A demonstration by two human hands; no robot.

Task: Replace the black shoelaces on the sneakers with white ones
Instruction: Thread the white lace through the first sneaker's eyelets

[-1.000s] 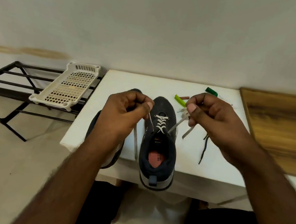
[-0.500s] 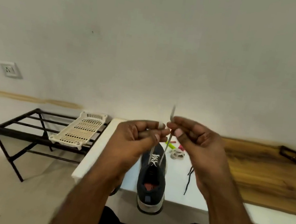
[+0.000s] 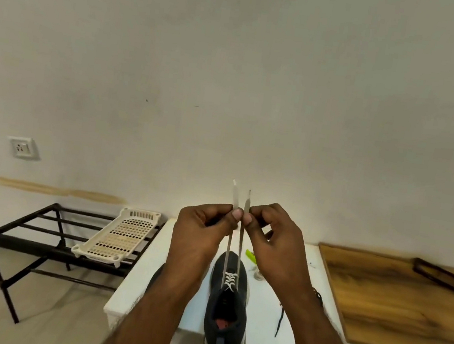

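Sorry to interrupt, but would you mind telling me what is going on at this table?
A person is lacing a dark sneaker on the white table with a white shoelace. The left hand and the right hand each pinch one lace end and hold both straight up, side by side. Only the lower eyelets are laced. A black shoelace lies to the sneaker's right.

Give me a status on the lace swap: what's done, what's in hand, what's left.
Done: a black lace lies loose on the white table, and the white lace crisscrosses the lower eyelets of the dark sneaker.
In hand: the left hand and right hand each pinch one lace end, pulled up side by side.
Left: the upper eyelets look unlaced. The second sneaker is mostly hidden behind the left arm.
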